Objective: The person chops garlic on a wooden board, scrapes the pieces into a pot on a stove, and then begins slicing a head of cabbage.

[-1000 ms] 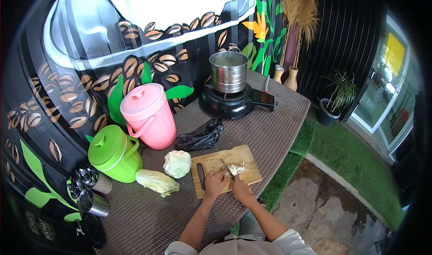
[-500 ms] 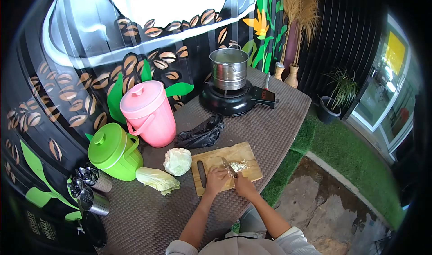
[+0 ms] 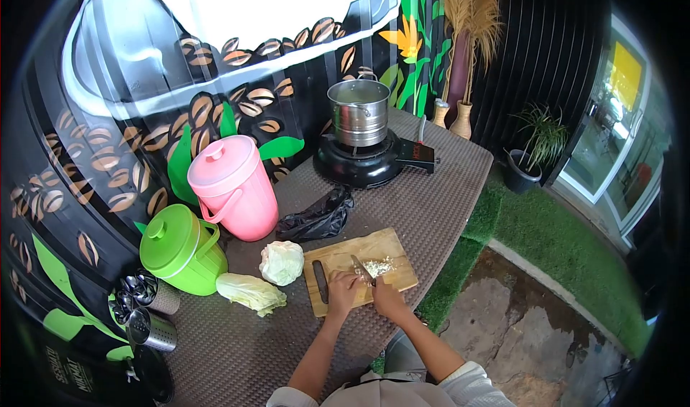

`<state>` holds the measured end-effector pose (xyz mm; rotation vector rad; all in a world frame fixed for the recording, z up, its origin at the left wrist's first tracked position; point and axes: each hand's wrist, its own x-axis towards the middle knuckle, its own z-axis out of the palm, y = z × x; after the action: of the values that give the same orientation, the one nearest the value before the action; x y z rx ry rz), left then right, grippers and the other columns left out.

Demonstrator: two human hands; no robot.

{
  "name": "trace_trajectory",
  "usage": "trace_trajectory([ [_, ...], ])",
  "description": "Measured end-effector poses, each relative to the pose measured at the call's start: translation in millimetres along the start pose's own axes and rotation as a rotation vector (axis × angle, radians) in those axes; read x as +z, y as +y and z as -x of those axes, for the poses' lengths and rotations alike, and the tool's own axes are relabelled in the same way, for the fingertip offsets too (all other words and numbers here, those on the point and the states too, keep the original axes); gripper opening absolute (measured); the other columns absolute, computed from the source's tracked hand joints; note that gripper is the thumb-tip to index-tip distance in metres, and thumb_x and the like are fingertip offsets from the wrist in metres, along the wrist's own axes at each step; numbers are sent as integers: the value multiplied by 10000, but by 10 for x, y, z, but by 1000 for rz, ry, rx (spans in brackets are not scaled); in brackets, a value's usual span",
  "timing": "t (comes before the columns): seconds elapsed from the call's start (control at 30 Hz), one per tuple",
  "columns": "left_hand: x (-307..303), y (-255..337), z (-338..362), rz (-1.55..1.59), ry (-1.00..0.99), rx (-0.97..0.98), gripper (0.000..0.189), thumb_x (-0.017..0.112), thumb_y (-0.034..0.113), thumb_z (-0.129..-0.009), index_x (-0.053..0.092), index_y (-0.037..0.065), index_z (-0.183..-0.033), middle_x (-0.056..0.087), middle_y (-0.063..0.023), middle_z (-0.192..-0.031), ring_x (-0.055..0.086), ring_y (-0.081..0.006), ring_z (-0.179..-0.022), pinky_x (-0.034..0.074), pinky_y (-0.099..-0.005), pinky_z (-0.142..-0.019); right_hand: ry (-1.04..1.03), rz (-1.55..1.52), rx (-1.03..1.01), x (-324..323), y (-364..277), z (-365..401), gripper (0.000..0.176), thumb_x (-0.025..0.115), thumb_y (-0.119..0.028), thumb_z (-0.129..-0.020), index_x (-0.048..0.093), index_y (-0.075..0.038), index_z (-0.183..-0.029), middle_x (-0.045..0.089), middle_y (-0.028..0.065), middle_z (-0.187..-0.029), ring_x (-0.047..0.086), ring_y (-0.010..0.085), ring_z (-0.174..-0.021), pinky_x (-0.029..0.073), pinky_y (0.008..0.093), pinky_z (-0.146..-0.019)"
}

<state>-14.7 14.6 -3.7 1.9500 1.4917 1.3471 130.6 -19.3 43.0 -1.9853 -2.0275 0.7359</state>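
A wooden cutting board (image 3: 383, 243) lies on the brown woven-textured table. My right hand (image 3: 389, 298) is wrapped round the handle of a knife (image 3: 361, 267), its blade angled up and left over the board. Right beside the blade, my left hand (image 3: 343, 290) has its fingers bent down together on the board; whatever is under them is too small to make out. Small chopped pale pieces (image 3: 379, 266) form a pile to the right of the blade. Left of the board sit a round cabbage (image 3: 281, 262) and a long napa cabbage (image 3: 251, 293).
Behind the board are a black plastic bag (image 3: 318, 217) and a steel pot (image 3: 359, 112) on a black portable stove (image 3: 357, 164). Pink (image 3: 241, 191) and green (image 3: 185, 252) lidded buckets stand at the left, near metal utensil holders (image 3: 152, 329). The table's edge (image 3: 460, 227) curves at the right.
The camera view has shifted slightly. My left hand's fingers have moved a little on the board; my right hand stays on the knife, nearly in the same place.
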Motion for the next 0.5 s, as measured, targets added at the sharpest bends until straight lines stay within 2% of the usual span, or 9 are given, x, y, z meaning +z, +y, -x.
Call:
trace_trajectory([
  [0.2,-82,110,-18,-71,-24,-54,161,714,92,-777,702,14,-918,653,-122,-911,547,-303,-921,454,-386,-819,44,-5,136,193,-115,265,232,483,-177,-912,422,4,-1043,640,281,-846,650,436,-835,512,549,-706],
  [0.23,-71,127,-37,-70,-21,-56,161,714,92,-777,702,14,-918,653,-122,-911,547,-303,-921,454,-386,-819,43,-3,134,173,-103,238,232,483,-177,-912,422,4,-1043,640,281,-846,650,436,-835,512,549,-706],
  [0.3,-68,154,-42,-127,113,18,189,707,101,-785,693,17,-954,647,-115,-934,543,-303,-940,445,-388,-841,72,39,50,130,-71,143,245,473,-171,-916,425,15,-1068,644,275,-853,654,426,-831,517,542,-703],
  [0.4,-33,71,-27,-131,4,46,186,698,111,-793,695,4,-944,652,-110,-931,541,-300,-942,435,-394,-864,-25,46,-19,74,33,-94,303,486,-154,-901,407,27,-1131,649,267,-868,657,422,-827,524,532,-704],
  [0.5,-9,38,-1,-75,-11,8,157,690,117,-800,706,1,-904,659,-101,-922,543,-287,-939,427,-392,-884,-41,79,-15,23,-3,-114,344,489,-151,-897,396,38,-1168,653,261,-870,659,418,-825,527,527,-706],
])
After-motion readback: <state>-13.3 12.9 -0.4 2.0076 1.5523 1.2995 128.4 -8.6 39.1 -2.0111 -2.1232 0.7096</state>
